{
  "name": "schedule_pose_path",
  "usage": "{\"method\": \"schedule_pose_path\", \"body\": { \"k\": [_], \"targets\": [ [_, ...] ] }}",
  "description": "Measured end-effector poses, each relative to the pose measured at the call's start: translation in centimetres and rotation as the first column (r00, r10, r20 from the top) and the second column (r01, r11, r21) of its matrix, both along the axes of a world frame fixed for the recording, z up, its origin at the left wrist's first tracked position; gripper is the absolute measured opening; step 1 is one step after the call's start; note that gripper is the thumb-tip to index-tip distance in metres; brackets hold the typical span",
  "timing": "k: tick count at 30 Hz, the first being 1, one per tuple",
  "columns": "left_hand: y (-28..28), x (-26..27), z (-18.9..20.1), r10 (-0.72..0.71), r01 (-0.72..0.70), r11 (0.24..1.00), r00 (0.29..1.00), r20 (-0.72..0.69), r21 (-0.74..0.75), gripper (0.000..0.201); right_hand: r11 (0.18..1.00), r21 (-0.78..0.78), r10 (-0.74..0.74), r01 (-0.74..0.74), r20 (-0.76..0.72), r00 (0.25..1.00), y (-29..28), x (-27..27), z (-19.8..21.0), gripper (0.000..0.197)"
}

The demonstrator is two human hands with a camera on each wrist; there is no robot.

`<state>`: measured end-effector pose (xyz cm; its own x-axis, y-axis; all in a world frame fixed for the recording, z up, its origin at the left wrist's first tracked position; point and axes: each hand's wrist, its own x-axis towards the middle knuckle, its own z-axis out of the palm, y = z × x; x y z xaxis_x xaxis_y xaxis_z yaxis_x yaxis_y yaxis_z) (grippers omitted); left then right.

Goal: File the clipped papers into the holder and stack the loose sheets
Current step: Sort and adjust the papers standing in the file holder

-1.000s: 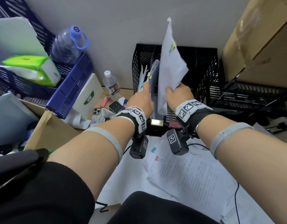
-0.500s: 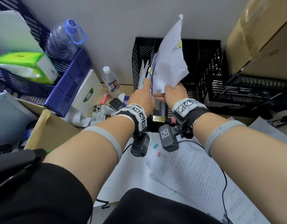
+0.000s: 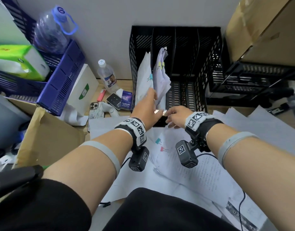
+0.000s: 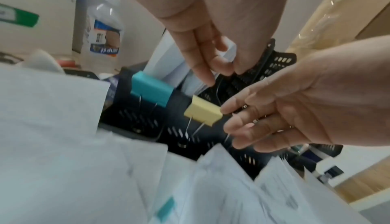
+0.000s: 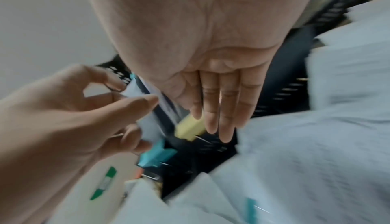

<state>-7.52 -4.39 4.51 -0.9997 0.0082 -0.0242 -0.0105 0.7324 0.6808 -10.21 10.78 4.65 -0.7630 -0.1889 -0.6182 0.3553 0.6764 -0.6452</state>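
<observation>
A black mesh file holder (image 3: 185, 47) stands against the wall. Two clipped bundles stand in its left slots, one with a teal clip (image 3: 150, 77), one with yellow clips (image 3: 161, 65). My left hand (image 3: 153, 97) reaches to the lower edge of these papers with loose fingers (image 4: 202, 64) and holds nothing. Lower, in front of the holder, is my right hand (image 3: 168, 120); its straight fingers (image 5: 223, 110) are empty, near a yellow clip (image 5: 190, 129). Loose printed sheets (image 3: 201, 172) lie spread on the table below both wrists.
A teal clip (image 3: 158, 141) and a pink clip (image 3: 164, 149) lie on the sheets. Left of the holder are a small bottle (image 3: 107, 75), phones (image 3: 95, 110), a blue crate (image 3: 60, 84) and a cardboard box (image 3: 47, 135). Black trays (image 3: 253, 84) stand at the right.
The yellow-clipped bundle that my right hand held up has gone down into the holder and been let go. Both hands have dropped lower and back toward me.
</observation>
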Motion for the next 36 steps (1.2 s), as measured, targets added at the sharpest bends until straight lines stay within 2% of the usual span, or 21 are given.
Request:
{"method": "schedule_pose_path", "body": {
  "k": [3, 5, 8, 10, 15, 17, 19, 20, 22, 25, 26, 29, 32, 34, 36],
  "targets": [
    [0.9, 2.4, -3.0, -0.097, 0.090, 0.995, 0.967, 0.235, 0.040, 0.011, 0.994, 0.102, 0.042, -0.050, 0.085, 0.996, 2.6, 2.5, -2.3, 0.026],
    [1.3, 4.0, -5.7, -0.096, 0.077, 0.995, 0.892, 0.442, 0.061, 0.002, 0.981, 0.172, 0.071, -0.088, 0.108, 0.992, 4.5, 4.2, -3.9, 0.026],
    [1.9, 6.2, -9.5, -0.035, 0.029, 0.999, 0.761, 0.648, 0.020, 0.023, 0.964, 0.249, 0.064, -0.094, 0.124, 0.990, 6.7, 6.9, -6.1, 0.029],
    [2.5, 7.3, -10.9, -0.001, 0.023, 0.999, 0.726, 0.687, -0.023, 0.036, 0.948, 0.300, 0.064, -0.106, 0.148, 0.987, 7.6, 8.5, -7.5, 0.037],
    [3.6, 8.3, -12.0, 0.105, -0.154, 0.988, 0.689, 0.717, 0.003, 0.044, 0.962, 0.267, 0.013, -0.052, 0.148, 0.989, 7.9, 11.7, -9.6, 0.053],
    [3.8, 8.4, -11.9, 0.068, -0.178, 0.981, 0.689, 0.721, 0.078, 0.032, 0.964, 0.264, -0.009, -0.027, 0.135, 0.991, 7.6, 12.3, -9.9, 0.055],
    [4.1, 8.5, -11.6, 0.005, -0.140, 0.979, 0.734, 0.679, 0.145, 0.015, 0.970, 0.243, -0.055, 0.026, 0.111, 0.992, 7.3, 12.6, -9.9, 0.057],
    [4.3, 8.6, -11.4, -0.013, -0.126, 0.978, 0.761, 0.649, 0.168, 0.014, 0.972, 0.228, -0.084, 0.061, 0.092, 0.992, 7.3, 12.7, -9.8, 0.059],
    [4.4, 8.6, -11.2, -0.011, -0.130, 0.974, 0.793, 0.609, 0.187, 0.021, 0.971, 0.186, -0.159, 0.150, 0.035, 0.987, 7.5, 12.9, -9.6, 0.059],
    [4.5, 8.8, -10.4, 0.023, -0.184, 0.955, 0.828, 0.560, 0.234, 0.014, 0.953, 0.130, -0.263, 0.273, -0.086, 0.961, 7.8, 12.8, -8.7, 0.059],
    [4.5, 8.8, -10.0, 0.031, -0.205, 0.942, 0.841, 0.541, 0.265, 0.018, 0.946, 0.122, -0.284, 0.301, -0.141, 0.948, 8.0, 12.6, -8.3, 0.060],
    [4.5, 8.5, -8.5, 0.052, -0.250, 0.907, 0.865, 0.499, 0.339, 0.023, 0.924, 0.102, -0.325, 0.369, -0.301, 0.897, 8.9, 11.7, -6.5, 0.066],
    [4.2, 7.8, -7.3, 0.025, -0.231, 0.885, 0.891, 0.454, 0.405, 0.022, 0.916, 0.128, -0.304, 0.380, -0.395, 0.867, 10.1, 10.9, -4.7, 0.076],
    [3.9, 7.4, -6.3, -0.010, -0.192, 0.886, 0.902, 0.431, 0.423, 0.020, 0.917, 0.175, -0.266, 0.358, -0.401, 0.876, 10.9, 10.6, -3.6, 0.072],
    [3.9, 7.1, -5.3, -0.019, -0.185, 0.875, 0.910, 0.413, 0.447, 0.019, 0.925, 0.197, -0.236, 0.324, -0.371, 0.898, 11.6, 10.5, -2.7, 0.047]
  ]
}}
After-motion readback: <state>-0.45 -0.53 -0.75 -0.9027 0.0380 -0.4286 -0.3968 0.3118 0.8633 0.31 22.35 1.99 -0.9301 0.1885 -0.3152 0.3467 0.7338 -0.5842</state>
